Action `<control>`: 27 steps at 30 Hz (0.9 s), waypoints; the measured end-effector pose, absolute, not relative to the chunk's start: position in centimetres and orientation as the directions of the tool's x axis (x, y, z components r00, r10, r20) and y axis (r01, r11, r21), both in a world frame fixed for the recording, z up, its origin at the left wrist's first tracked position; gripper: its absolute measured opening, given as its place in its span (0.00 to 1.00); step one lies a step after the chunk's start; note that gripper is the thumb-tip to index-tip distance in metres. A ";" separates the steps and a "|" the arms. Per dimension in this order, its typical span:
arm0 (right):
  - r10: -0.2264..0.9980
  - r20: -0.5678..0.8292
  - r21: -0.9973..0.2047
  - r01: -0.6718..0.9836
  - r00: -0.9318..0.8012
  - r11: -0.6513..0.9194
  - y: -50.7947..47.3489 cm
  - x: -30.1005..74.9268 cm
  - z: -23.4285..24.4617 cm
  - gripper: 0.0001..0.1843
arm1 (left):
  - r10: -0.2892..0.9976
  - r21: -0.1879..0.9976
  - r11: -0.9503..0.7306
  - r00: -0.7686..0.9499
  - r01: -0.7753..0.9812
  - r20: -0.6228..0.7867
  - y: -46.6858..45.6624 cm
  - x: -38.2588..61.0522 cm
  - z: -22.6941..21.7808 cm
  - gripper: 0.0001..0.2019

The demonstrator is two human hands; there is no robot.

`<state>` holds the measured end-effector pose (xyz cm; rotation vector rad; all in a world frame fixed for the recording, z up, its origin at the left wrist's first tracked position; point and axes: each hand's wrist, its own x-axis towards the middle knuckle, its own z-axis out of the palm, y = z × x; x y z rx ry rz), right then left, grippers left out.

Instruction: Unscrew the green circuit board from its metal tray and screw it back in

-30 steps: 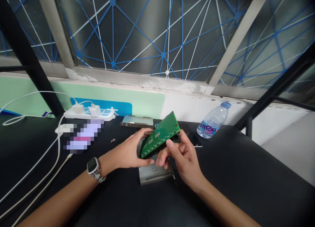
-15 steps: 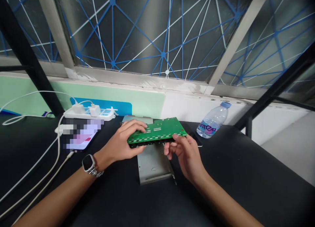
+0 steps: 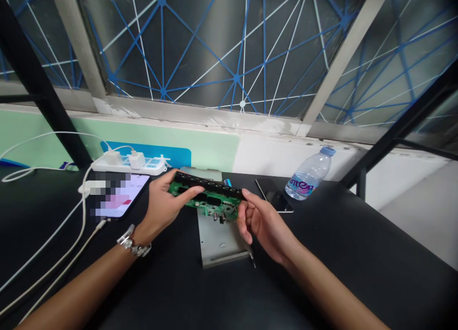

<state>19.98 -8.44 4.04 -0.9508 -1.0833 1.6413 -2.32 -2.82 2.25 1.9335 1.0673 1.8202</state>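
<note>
A green circuit board is held up between my two hands, its component side facing me and a row of black ports along its upper edge. My left hand grips the left end, thumb across the front and the other fingers mostly hidden behind. At the right end, my right hand pinches the corner with thumb and fingers. Below the board lies a grey metal casing plate on the black table, partly covered from view by the board.
A lit phone on a charging cable lies left, near a white power strip with plugs. Behind my right hand lie a dark phone and a tilted-looking water bottle. Black frame posts stand at the sides.
The board has been turned over from its flat solder side to its component side, with the ports now uppermost. My left wrist rolled with it, and the dark phone came into fuller view.
</note>
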 end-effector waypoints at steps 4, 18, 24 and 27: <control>0.936 -0.103 -0.988 -0.077 -0.336 -0.136 -8.6 20.6 4.7 0.29 | 0.682 0.678 -0.685 -0.093 0.267 0.725 -2.2 -2.9 2.4 0.12; 0.930 0.363 -0.851 0.386 -0.062 0.358 -8.7 20.7 3.3 0.22 | 0.441 0.442 -0.860 -0.063 0.256 0.895 -3.0 -3.4 2.3 0.07; 0.925 0.334 -0.884 0.282 -0.181 0.374 -8.8 20.7 2.3 0.09 | 0.476 0.478 -0.875 -0.039 0.081 0.878 -2.3 -3.6 1.8 0.21; 0.871 0.471 -0.812 0.319 -0.138 0.489 -9.0 20.4 1.7 0.10 | 0.519 0.521 -0.854 -0.072 0.008 0.852 -2.3 -3.7 1.7 0.27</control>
